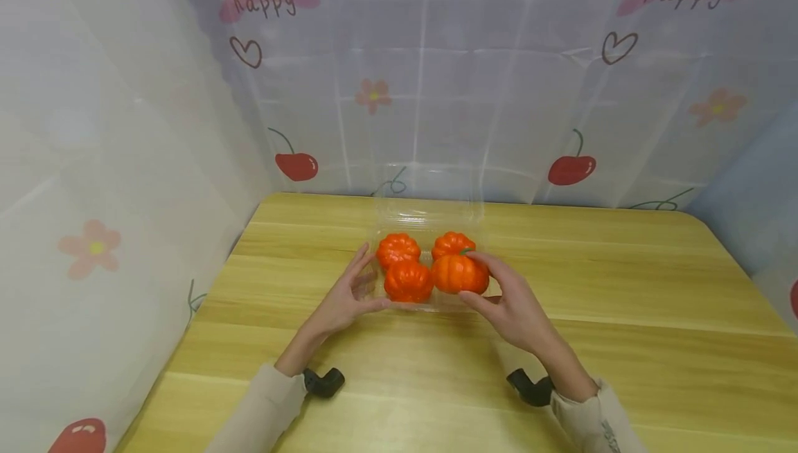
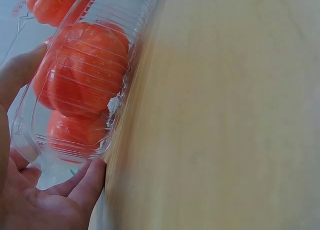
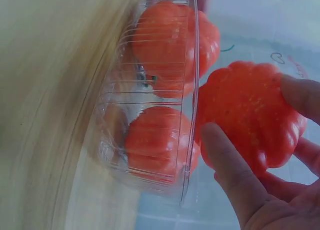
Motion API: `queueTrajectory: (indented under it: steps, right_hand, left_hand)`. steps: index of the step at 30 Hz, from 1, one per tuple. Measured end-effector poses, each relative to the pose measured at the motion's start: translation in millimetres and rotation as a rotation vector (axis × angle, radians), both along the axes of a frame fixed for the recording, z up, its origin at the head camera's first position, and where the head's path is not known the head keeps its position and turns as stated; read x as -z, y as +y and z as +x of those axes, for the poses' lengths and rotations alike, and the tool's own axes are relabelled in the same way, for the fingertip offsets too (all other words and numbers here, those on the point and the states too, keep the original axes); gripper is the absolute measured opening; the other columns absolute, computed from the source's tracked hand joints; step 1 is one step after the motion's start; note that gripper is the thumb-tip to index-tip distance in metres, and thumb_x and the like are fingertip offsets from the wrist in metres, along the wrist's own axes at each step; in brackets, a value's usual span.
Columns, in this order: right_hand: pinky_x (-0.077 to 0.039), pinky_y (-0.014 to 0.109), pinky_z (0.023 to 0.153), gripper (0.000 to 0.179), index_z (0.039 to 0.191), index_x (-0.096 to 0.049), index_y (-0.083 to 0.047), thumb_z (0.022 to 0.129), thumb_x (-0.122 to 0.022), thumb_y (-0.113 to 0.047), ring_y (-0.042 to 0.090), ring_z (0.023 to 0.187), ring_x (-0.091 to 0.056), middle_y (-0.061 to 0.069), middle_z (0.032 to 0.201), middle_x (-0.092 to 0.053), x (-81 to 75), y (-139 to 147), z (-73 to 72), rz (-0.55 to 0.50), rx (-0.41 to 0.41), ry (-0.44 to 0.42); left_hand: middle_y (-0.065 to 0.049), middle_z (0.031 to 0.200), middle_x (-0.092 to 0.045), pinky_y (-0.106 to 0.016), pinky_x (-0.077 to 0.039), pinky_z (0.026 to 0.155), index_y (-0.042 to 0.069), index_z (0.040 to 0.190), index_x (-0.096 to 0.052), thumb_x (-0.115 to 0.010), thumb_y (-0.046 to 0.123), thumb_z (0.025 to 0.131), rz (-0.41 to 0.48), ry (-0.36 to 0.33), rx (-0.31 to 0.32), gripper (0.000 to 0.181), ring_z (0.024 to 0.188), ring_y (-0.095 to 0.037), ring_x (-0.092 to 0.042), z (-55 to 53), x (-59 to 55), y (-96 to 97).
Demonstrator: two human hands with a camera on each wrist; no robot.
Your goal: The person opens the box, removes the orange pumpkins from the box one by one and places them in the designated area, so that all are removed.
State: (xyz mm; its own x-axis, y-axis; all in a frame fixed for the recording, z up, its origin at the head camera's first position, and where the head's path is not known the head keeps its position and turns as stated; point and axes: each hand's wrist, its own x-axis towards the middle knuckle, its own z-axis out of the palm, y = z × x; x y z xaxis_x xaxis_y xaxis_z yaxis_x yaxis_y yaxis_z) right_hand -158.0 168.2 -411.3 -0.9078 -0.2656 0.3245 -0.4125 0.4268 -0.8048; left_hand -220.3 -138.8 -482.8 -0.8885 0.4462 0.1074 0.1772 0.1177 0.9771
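My right hand (image 1: 517,304) holds an orange toy pumpkin (image 1: 460,275) with a green stem, thumb on its near side and fingers at the far side. The right wrist view shows this pumpkin (image 3: 250,112) raised above the rim of a clear plastic box (image 3: 187,155). Inside the box sit three more orange pumpkins: back left (image 1: 397,251), front left (image 1: 408,282) and back right (image 1: 452,240), the last partly hidden by the held one. My left hand (image 1: 341,300) grips the box's front left corner, thumb along the front and fingers against the left side.
The box's clear lid (image 1: 430,193) stands raised behind it, near the back edge of the wooden table (image 1: 623,300). A printed curtain (image 1: 467,93) hangs behind the table and along its sides. Dark curved pieces (image 1: 324,384) sit at both wrists.
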Motion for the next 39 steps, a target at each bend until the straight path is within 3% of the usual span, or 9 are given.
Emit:
queueTrajectory:
  steps: [6, 17, 21, 24, 28, 32, 39]
  right_hand:
    - [-0.059, 0.035, 0.08, 0.057, 0.134, -0.049, 0.001, 0.084, -0.073, 0.008, 0.04, 0.122, -0.049, 0.019, 0.137, -0.047, 3.5, 3, 2.9, -0.119, -0.002, -0.014]
    - [-0.058, 0.036, 0.081, 0.058, 0.132, -0.05, 0.001, 0.08, -0.072, 0.015, 0.039, 0.124, -0.045, 0.017, 0.135, -0.046, 8.9, 8, 5.7, -0.19, -0.001, -0.014]
    - [-0.058, 0.034, 0.083, 0.06, 0.132, -0.051, -0.001, 0.079, -0.076, 0.011, 0.037, 0.126, -0.044, 0.016, 0.138, -0.045, 9.5, 8, 7.1, -0.216, 0.003, -0.037]
    - [-0.058, 0.031, 0.082, 0.057, 0.131, -0.052, -0.003, 0.081, -0.078, 0.005, 0.035, 0.127, -0.043, 0.014, 0.139, -0.045, 9.9, 8, 8.0, -0.23, 0.013, -0.051]
    - [-0.058, 0.027, 0.078, 0.044, 0.127, -0.055, -0.002, 0.086, -0.074, 0.001, 0.034, 0.125, -0.045, 0.014, 0.135, -0.049, 10.3, 9, 8.0, -0.23, 0.03, -0.011]
    - [-0.058, 0.026, 0.076, 0.037, 0.122, -0.057, -0.001, 0.088, -0.071, 0.003, 0.033, 0.122, -0.047, 0.016, 0.132, -0.051, 8.6, 10, 7.5, -0.227, 0.033, 0.034]
    - [-0.057, 0.025, 0.079, 0.047, 0.127, -0.054, 0.001, 0.085, -0.075, 0.002, 0.027, 0.122, -0.045, 0.014, 0.132, -0.051, 6.6, 14, 10.1, -0.219, 0.076, 0.029]
  left_hand:
    - [0.007, 0.164, 0.001, -0.043, -0.038, 0.109, 0.014, 0.158, -0.022, -0.081, 0.008, 0.083, -0.016, -0.01, 0.003, 0.096, 0.14, -0.038, -0.035, 7.4, 2.1, 0.2]
    - [0.003, 0.165, -0.001, -0.048, -0.038, 0.108, 0.018, 0.16, -0.016, -0.08, 0.007, 0.083, -0.017, -0.03, -0.002, 0.1, 0.14, -0.04, -0.034, 14.4, -1.5, 4.1]
    - [-0.002, 0.165, -0.001, -0.051, -0.036, 0.108, 0.011, 0.159, -0.013, -0.078, 0.004, 0.084, -0.016, -0.064, 0.004, 0.1, 0.14, -0.043, -0.032, 21.1, -18.0, 6.5]
    - [-0.006, 0.165, 0.0, -0.053, -0.036, 0.108, 0.007, 0.159, -0.011, -0.077, 0.001, 0.084, -0.02, -0.076, 0.011, 0.101, 0.14, -0.045, -0.03, 20.7, -19.5, 6.7]
    - [-0.006, 0.165, -0.002, -0.052, -0.038, 0.107, 0.013, 0.16, -0.01, -0.078, 0.002, 0.083, -0.018, -0.037, 0.005, 0.103, 0.14, -0.044, -0.032, 12.9, -3.5, 4.0]
    - [-0.003, 0.165, -0.007, -0.048, -0.039, 0.107, 0.017, 0.16, -0.014, -0.079, 0.006, 0.083, -0.023, -0.005, -0.012, 0.101, 0.139, -0.041, -0.035, 12.2, -1.7, 2.1]
    - [0.003, 0.165, -0.002, -0.044, -0.04, 0.107, 0.015, 0.159, -0.019, -0.08, 0.01, 0.084, -0.026, 0.006, -0.008, 0.097, 0.138, -0.039, -0.037, 13.3, -1.9, 2.3]
